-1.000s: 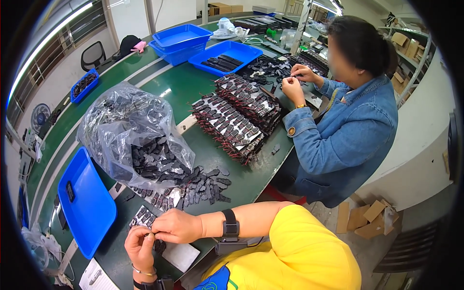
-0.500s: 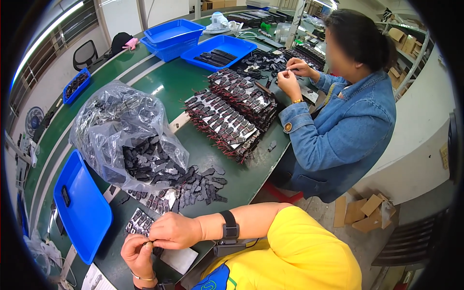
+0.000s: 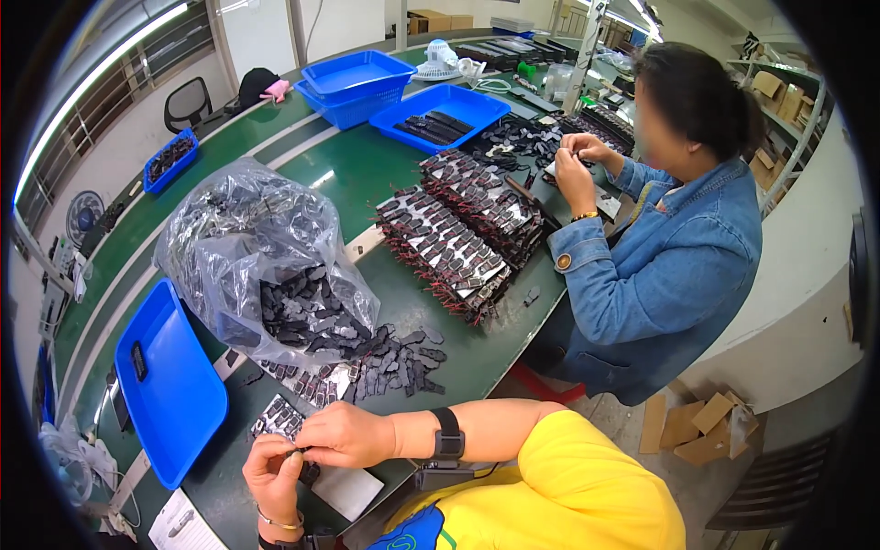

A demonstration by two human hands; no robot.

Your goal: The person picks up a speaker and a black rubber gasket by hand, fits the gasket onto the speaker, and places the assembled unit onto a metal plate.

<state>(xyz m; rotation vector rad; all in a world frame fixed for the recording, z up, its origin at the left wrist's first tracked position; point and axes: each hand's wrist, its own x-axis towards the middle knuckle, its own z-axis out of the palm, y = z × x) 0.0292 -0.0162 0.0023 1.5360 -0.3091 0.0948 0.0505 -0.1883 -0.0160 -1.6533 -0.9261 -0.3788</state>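
Observation:
My left hand (image 3: pixel 272 472) and my right hand (image 3: pixel 346 434) meet over the near edge of the table, fingertips pinched together on a small black part (image 3: pixel 310 472). The fingers cover most of it, so its exact kind is hidden. Under my hands lies a pale flat slab (image 3: pixel 348 493). Just beyond them is a white board (image 3: pixel 278 419) carrying rows of small dark parts, and a second such board (image 3: pixel 321 385) sits partly beneath a clear plastic bag (image 3: pixel 247 229). Flat black pieces (image 3: pixel 399 362) spill from the bag's mouth onto the green tabletop.
A blue tray (image 3: pixel 174 394) with one black piece stands at the left. Ahead are stacked boards of wired parts (image 3: pixel 445 247), a blue tray (image 3: pixel 486 105) and stacked blue baskets (image 3: pixel 357 78). A co-worker in a denim jacket (image 3: pixel 669 266) sits at the right, handling something small.
The whole view has shifted, so the scene sits farther right and mostly lower. My hands stay pinched together over the slab, and more of the black part shows below my fingers.

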